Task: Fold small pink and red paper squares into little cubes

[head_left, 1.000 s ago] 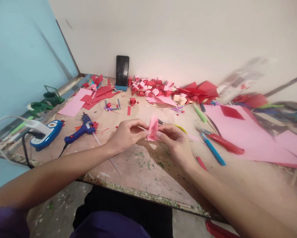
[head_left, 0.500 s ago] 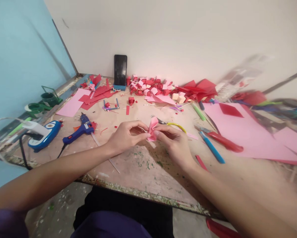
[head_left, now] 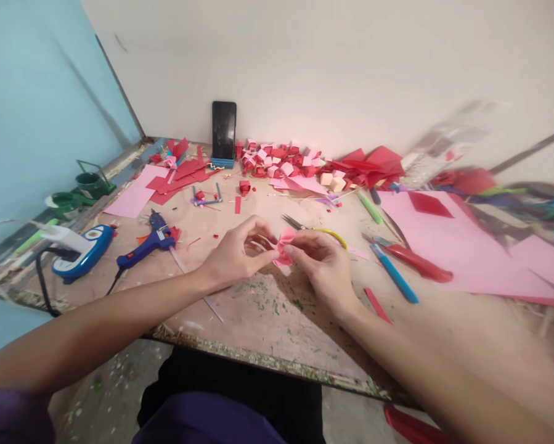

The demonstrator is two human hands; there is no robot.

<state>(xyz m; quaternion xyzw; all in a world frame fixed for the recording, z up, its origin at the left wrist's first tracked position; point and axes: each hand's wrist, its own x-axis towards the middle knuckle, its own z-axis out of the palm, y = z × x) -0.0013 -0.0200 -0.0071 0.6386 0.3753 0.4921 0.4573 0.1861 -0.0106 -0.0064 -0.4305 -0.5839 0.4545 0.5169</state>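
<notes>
A small piece of folded pink paper (head_left: 284,254) with curved, petal-like edges is held just above the table. My left hand (head_left: 244,250) pinches its left side between thumb and fingers. From the right, my right hand (head_left: 323,262) pinches the other side, thumb towards me. The fingertips hide part of the folds. Behind my right hand lie scissors (head_left: 334,236) with yellow handles, blades pointing left. A blue glue gun (head_left: 154,240) rests to the left of my left hand.
A phone (head_left: 224,131) stands upright at the back, beside a heap of small red and pink paper cubes (head_left: 281,159). To the right are a blue stick (head_left: 394,273), a red-handled cutter (head_left: 418,262) and pink sheets (head_left: 466,259). A blue power socket (head_left: 83,253) sits at left.
The pink paper has turned slightly between my fingers and its edges look rounder and more spread. Both hands have shifted only a little.
</notes>
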